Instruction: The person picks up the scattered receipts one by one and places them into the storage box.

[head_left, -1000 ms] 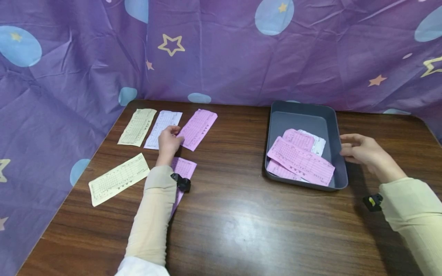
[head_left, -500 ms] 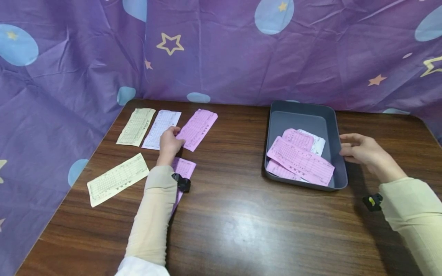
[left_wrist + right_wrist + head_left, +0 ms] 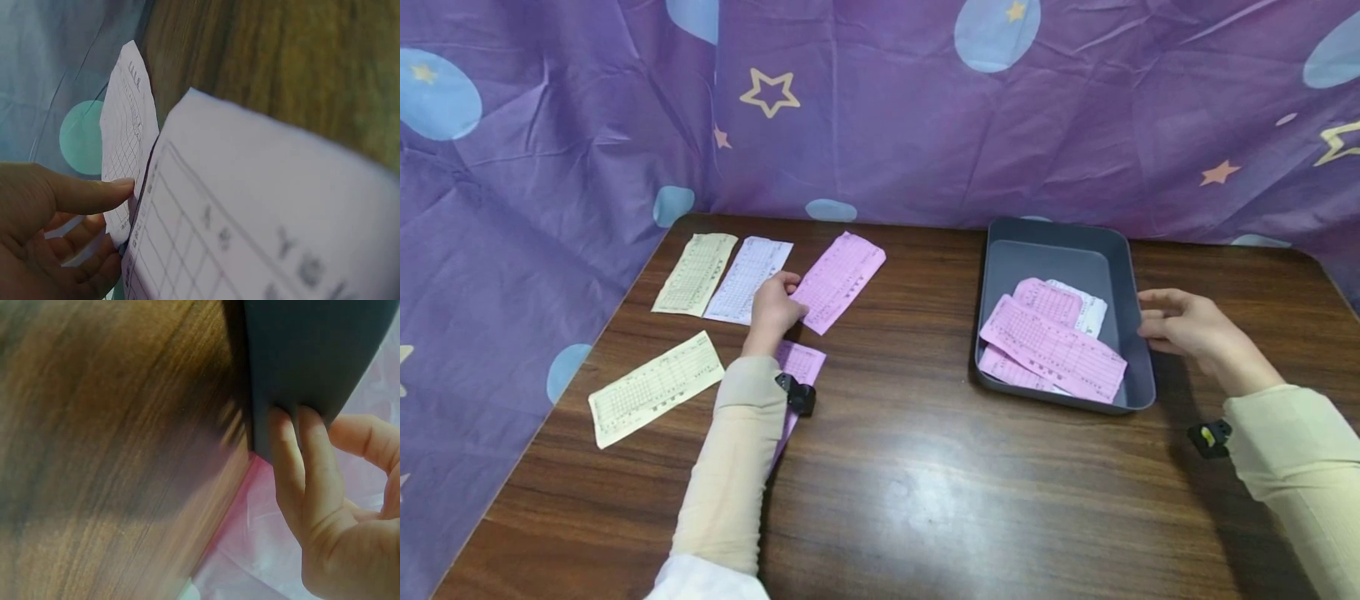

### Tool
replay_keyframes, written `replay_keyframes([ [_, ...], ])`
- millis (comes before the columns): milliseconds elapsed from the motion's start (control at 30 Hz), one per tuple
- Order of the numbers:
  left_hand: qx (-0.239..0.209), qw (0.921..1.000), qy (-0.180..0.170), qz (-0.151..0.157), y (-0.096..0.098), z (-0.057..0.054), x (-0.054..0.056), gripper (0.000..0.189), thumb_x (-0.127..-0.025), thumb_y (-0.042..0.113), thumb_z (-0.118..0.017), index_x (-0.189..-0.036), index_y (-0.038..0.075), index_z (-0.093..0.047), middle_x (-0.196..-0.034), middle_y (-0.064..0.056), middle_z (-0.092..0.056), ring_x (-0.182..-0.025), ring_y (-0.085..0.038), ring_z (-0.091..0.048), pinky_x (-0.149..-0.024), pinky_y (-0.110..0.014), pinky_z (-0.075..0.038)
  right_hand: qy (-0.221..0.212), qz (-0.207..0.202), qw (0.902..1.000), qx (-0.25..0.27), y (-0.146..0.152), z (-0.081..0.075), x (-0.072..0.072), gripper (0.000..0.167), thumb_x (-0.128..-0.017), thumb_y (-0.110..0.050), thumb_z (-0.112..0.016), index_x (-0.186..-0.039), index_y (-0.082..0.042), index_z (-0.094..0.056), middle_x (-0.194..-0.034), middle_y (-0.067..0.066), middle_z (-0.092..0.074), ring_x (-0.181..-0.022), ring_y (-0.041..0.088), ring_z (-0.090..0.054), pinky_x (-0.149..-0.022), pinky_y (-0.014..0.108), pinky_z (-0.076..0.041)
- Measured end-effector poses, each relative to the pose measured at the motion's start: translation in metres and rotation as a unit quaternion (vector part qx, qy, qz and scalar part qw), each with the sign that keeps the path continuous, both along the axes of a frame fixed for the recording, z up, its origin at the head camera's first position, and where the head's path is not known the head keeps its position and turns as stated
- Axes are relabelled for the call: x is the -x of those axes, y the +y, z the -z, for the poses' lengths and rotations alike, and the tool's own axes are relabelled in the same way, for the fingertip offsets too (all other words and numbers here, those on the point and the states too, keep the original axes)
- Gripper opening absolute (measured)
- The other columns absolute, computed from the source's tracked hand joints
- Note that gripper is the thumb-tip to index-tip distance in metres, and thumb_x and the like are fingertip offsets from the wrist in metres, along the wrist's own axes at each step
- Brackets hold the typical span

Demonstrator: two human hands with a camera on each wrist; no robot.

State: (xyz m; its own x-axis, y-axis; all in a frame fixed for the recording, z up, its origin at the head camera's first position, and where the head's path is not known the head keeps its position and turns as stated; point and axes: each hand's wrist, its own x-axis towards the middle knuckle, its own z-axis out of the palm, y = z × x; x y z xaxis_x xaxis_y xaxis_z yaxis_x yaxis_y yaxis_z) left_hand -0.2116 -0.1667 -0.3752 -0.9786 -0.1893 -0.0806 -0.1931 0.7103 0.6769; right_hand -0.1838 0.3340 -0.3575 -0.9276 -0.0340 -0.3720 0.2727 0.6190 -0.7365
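Observation:
My left hand (image 3: 771,315) pinches the near-left corner of a pink printed paper slip (image 3: 841,282). In the left wrist view the thumb (image 3: 97,195) lies over the edge of that slip (image 3: 130,119), with the other fingers behind it. A second pink slip (image 3: 801,363) lies partly hidden under the left forearm. My right hand (image 3: 1195,333) touches the right outer side of a dark grey tray (image 3: 1056,258). In the right wrist view, two nearly straight fingers (image 3: 322,469) rest against the tray's wall (image 3: 306,356).
Left of the held slip lie a white-lilac slip (image 3: 747,279) and a yellow slip (image 3: 695,273). Another yellow slip (image 3: 655,389) lies nearer, at an angle. Several pink slips (image 3: 1056,350) and white paper (image 3: 1090,312) sit in the tray. A purple curtain (image 3: 887,117) backs the wooden table (image 3: 910,500).
The pink slip in my left hand has shifted slightly right and away, the hand moving a little with it. My right hand and the tray stay where they were.

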Motion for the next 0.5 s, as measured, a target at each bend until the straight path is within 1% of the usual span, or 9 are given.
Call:
replay_keyframes([
  [33, 0.001, 1.0000, 0.001, 0.001, 0.000, 0.000, 0.000, 0.053, -0.074, -0.006, -0.067, -0.126, -0.005, -0.055, -0.117, -0.024, -0.064, -0.108, -0.034, -0.058, -0.101, -0.040, -0.044, 0.001, -0.004, 1.0000, -0.007, -0.002, -0.002, -0.001, 0.064, -0.089, -0.001, -0.054, -0.143, 0.012, -0.023, -0.113, 0.021, -0.060, -0.075, -0.015, -0.052, -0.070, 0.015, -0.054],
  [100, 0.005, 1.0000, 0.002, 0.000, 0.001, 0.000, 0.000, 0.053, -0.074, -0.005, -0.068, -0.125, -0.005, -0.056, -0.117, -0.024, -0.063, -0.109, -0.035, -0.058, -0.101, -0.040, -0.044, 0.002, -0.003, 0.9999, -0.011, -0.003, -0.004, -0.002, 0.064, -0.089, -0.001, -0.054, -0.143, 0.012, -0.022, -0.110, 0.016, -0.062, -0.075, -0.015, -0.052, -0.070, 0.014, -0.054],
  [167, 0.010, 0.9999, 0.003, 0.004, 0.001, 0.000, 0.001, 0.054, -0.073, -0.003, -0.069, -0.125, -0.006, -0.056, -0.120, -0.025, -0.063, -0.112, -0.036, -0.057, -0.103, -0.040, -0.043, 0.000, -0.003, 1.0000, -0.003, 0.003, 0.003, 0.002, 0.063, -0.089, -0.001, -0.055, -0.144, 0.008, -0.025, -0.112, 0.018, -0.062, -0.076, -0.014, -0.052, -0.072, 0.017, -0.055],
  [200, 0.012, 0.9999, 0.003, 0.005, 0.001, 0.000, 0.001, 0.054, -0.073, -0.002, -0.069, -0.126, -0.006, -0.056, -0.121, -0.025, -0.062, -0.114, -0.036, -0.057, -0.104, -0.040, -0.042, 0.001, 0.001, 1.0000, 0.002, 0.007, 0.009, 0.006, 0.063, -0.089, -0.002, -0.056, -0.144, 0.006, -0.027, -0.105, 0.008, -0.065, -0.076, -0.013, -0.053, -0.073, 0.018, -0.056],
  [267, 0.010, 0.9999, -0.001, 0.009, 0.001, -0.001, 0.002, 0.057, -0.073, -0.001, -0.069, -0.127, -0.006, -0.055, -0.123, -0.026, -0.061, -0.117, -0.036, -0.056, -0.106, -0.041, -0.042, 0.003, 0.010, 0.9999, 0.012, 0.020, 0.025, 0.015, 0.063, -0.087, -0.003, -0.059, -0.143, 0.002, -0.030, -0.101, 0.000, -0.066, -0.077, -0.012, -0.055, -0.074, 0.020, -0.056],
  [333, 0.003, 0.9999, -0.010, 0.012, 0.002, -0.002, 0.002, 0.059, -0.073, 0.000, -0.068, -0.130, -0.006, -0.053, -0.124, -0.026, -0.061, -0.117, -0.036, -0.056, -0.106, -0.041, -0.041, 0.005, 0.016, 0.9996, 0.024, 0.034, 0.043, 0.025, 0.064, -0.085, -0.006, -0.063, -0.141, -0.002, -0.032, -0.091, -0.016, -0.062, -0.079, -0.010, -0.057, -0.075, 0.022, -0.057],
  [367, -0.003, 0.9998, -0.015, 0.012, 0.003, -0.002, 0.002, 0.060, -0.073, 0.000, -0.067, -0.131, -0.006, -0.052, -0.123, -0.026, -0.061, -0.115, -0.036, -0.056, -0.105, -0.041, -0.042, 0.007, 0.015, 0.9996, 0.023, 0.037, 0.047, 0.028, 0.070, -0.085, -0.007, -0.064, -0.143, 0.003, -0.027, -0.092, -0.015, -0.063, -0.080, -0.010, -0.058, -0.076, 0.024, -0.057],
  [400, -0.006, 0.9997, -0.019, 0.013, 0.003, -0.002, 0.002, 0.060, -0.073, 0.000, -0.066, -0.131, -0.005, -0.051, -0.122, -0.025, -0.061, -0.114, -0.035, -0.056, -0.104, -0.041, -0.042, 0.009, 0.018, 0.9995, 0.024, 0.041, 0.053, 0.031, 0.069, -0.084, -0.007, -0.064, -0.142, 0.003, -0.028, -0.088, -0.023, -0.058, -0.080, -0.009, -0.058, -0.073, 0.021, -0.057],
  [500, -0.014, 0.9995, -0.025, 0.013, 0.006, -0.004, 0.001, 0.061, -0.073, -0.001, -0.064, -0.132, -0.004, -0.050, -0.121, -0.024, -0.062, -0.110, -0.034, -0.057, -0.102, -0.041, -0.044, 0.013, 0.013, 0.9994, 0.029, 0.047, 0.060, 0.034, 0.070, -0.084, -0.008, -0.065, -0.142, 0.003, -0.027, -0.086, -0.026, -0.057, -0.082, -0.009, -0.059, -0.074, 0.021, -0.057],
])
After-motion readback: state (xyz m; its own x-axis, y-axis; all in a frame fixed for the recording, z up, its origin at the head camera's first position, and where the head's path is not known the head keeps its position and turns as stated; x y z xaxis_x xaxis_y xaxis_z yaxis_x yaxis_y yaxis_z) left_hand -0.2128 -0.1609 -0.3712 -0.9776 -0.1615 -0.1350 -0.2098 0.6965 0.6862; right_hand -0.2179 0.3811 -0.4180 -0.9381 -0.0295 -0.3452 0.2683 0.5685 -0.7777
